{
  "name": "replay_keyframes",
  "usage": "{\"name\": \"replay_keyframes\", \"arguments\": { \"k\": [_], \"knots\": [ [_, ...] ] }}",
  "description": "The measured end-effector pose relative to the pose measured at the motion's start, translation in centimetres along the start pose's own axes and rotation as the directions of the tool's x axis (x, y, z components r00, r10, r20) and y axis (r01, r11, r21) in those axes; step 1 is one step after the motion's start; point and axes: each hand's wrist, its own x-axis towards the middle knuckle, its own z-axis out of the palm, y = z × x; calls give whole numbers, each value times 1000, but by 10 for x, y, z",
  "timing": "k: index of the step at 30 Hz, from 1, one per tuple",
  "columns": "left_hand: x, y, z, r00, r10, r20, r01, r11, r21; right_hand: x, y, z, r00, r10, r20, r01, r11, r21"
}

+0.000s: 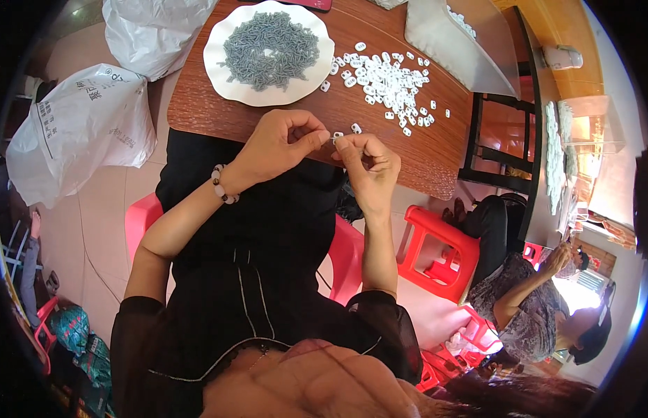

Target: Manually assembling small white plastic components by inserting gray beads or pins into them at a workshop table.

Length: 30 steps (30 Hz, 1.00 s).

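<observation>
My left hand (pixel 285 145) and my right hand (pixel 369 166) meet at the table's near edge, their fingertips almost touching. The thumb and forefinger of the right one pinch a small white plastic piece (pixel 336 136). My left fingers are closed in a pinch against its other side; what they hold, if anything, is too small to make out. Beyond the left hand stands a white scalloped plate (pixel 216 73) heaped with small grey rod-like pieces (pixel 271 52). Many white oval pieces with dark holes (pixel 390 80) lie loose to its right, and another white piece (pixel 356 128) rests just beyond my fingertips.
The brown wooden table (pixel 435 160) carries a pale sheet-like bag (pixel 456 45) at the far right. White sacks (pixel 94 132) stand on the floor at left. A red plastic stool (pixel 442 254) is at right, near another seated person (pixel 526 306).
</observation>
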Motion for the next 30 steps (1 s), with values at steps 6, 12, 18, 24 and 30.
{"name": "replay_keyframes", "arguments": {
  "k": [6, 12, 18, 24, 30],
  "knots": [
    [-1, -2, 1, 1000, 6, 1, -6, 1000, -16, -1, 0, 2, 1000, 9, -5, -9, 1000, -7],
    [0, -9, 1, 1000, 25, -5, -25, 999, -28, 0, -2, 2, 1000, 10, 16, -9, 1000, -22],
    [-1, -9, 2, 1000, 14, -24, -14, 1000, 17, 1, -1, 1, 999, 13, 52, -11, 1000, -28],
    [-2, -12, 3, 999, 30, -39, -29, 999, 25, 0, 0, 4, 1000, 0, 25, 1, 999, -39],
    [-3, -7, 3, 998, 40, -50, -36, 995, 89, 0, -2, 4, 998, 18, 61, -15, 999, -47]
  ]
}}
